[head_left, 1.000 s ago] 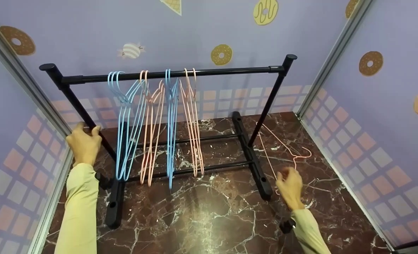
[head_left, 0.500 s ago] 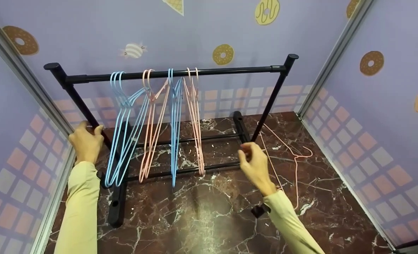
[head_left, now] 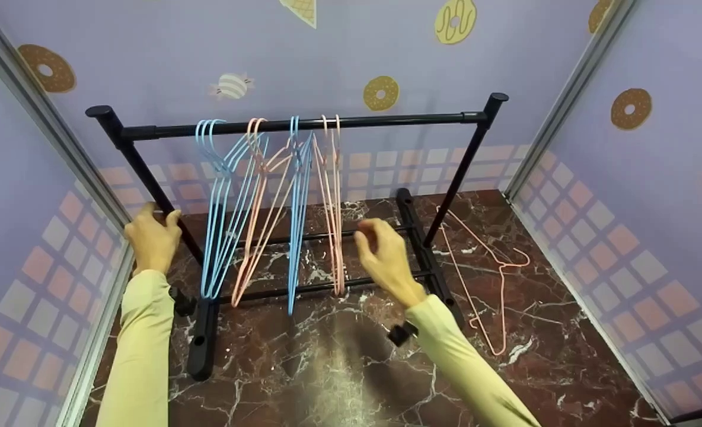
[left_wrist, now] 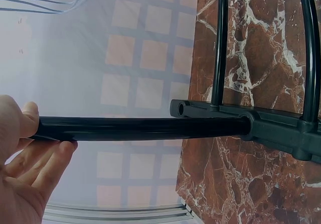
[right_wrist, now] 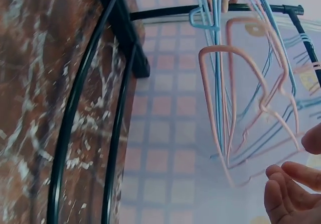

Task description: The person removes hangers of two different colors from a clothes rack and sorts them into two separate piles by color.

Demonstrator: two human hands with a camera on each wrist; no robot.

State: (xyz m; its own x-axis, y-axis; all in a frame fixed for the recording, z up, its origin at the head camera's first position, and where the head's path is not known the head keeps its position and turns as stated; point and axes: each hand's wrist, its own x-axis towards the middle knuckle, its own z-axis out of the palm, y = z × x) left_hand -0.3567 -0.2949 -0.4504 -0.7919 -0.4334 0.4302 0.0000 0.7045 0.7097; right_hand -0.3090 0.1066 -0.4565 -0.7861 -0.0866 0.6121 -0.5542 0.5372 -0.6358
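Note:
My left hand holds the left upright post of a black clothes rack; in the left wrist view the thumb lies above the post and the fingers below. My right hand, fingers loosely curled with nothing in them, is just right of the rightmost pink hangers. In the right wrist view its fingertips are close by a pink hanger. Further left on the rail hang blue hangers, another pink pair and more blue ones.
One pink hanger lies on the dark marbled floor right of the rack. The rack's feet and two low crossbars stand on that floor. Patterned lilac panels enclose it on three sides.
My right hand has left the floor hanger at the right and moved left to beside the hanging pink ones. The left hand stays on the post. The hangers sway slightly.

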